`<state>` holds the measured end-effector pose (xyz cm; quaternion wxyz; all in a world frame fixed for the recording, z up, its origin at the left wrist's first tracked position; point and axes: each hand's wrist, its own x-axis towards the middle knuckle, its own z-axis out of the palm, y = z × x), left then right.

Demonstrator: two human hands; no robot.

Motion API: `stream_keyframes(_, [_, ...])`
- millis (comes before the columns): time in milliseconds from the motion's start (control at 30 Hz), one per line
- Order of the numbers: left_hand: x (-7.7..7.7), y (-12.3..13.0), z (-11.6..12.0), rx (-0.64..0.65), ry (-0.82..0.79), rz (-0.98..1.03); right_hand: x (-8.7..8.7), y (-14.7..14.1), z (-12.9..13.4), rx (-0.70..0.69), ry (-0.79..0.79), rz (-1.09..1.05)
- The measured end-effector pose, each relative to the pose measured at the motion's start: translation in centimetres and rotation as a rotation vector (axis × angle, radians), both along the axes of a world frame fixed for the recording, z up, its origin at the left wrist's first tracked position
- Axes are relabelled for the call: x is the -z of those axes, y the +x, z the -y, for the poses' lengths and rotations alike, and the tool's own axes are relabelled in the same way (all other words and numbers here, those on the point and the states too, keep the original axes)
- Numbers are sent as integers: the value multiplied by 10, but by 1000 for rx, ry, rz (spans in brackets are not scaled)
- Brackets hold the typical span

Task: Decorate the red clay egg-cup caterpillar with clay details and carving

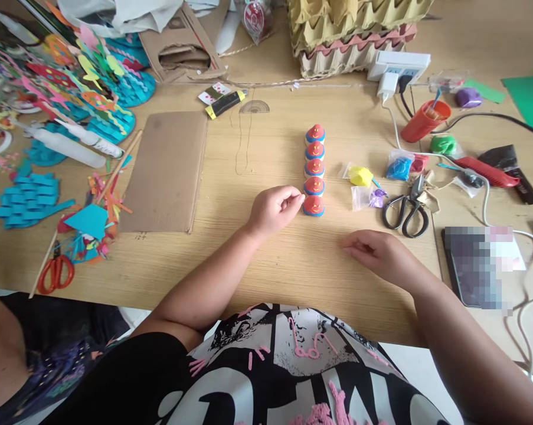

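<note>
Several small domed clay figures (314, 168) stand in a straight column on the table, red on top with blue rims and yellow smiling faces. My left hand (275, 209) is closed in a pinch beside the nearest figure (314, 206), its fingertips at that figure's left edge. Whether they touch it, or hold something tiny, I cannot tell. To the right of the column, my right hand (375, 254) rests low over the table with fingers curled together and nothing showing in them. Bags of yellow clay (360, 175) and purple clay (378, 197) lie beyond it, next to black-handled scissors (405, 212).
A cardboard sheet (164, 171), paper scraps and orange scissors (56, 273) lie left. Egg trays (355, 35) are stacked at the back near a power strip (399, 65). Cables, an orange cup (425, 121) and a phone (472, 268) are right. Another person's leg shows lower left.
</note>
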<state>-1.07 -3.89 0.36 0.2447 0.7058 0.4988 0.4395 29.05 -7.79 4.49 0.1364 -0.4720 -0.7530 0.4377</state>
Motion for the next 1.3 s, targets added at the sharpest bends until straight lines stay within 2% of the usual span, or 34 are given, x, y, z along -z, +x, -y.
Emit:
stream_keyframes(167, [-2, 2, 1, -5, 15, -7, -4, -30, -10, 358, -333, -649])
stream_keyframes(267, [-2, 2, 1, -5, 21, -5, -6, -51, -22, 459, -594, -933])
stream_keyframes(333, [-2, 3, 1, -11, 21, 2, -5, -61, -29, 501, -673, -1015])
stream_keyframes(467, [0, 2, 0, -10, -13, 25, 2, -67, -41, 577, -700, -1059])
stream_keyframes(700, [0, 2, 0, -1, -28, 28, 11, -67, -44, 564, -688, -1068])
stream_keyframes(1300, [-4, 2, 2, 9, -29, 24, -4, -67, -35, 480, -687, -1012])
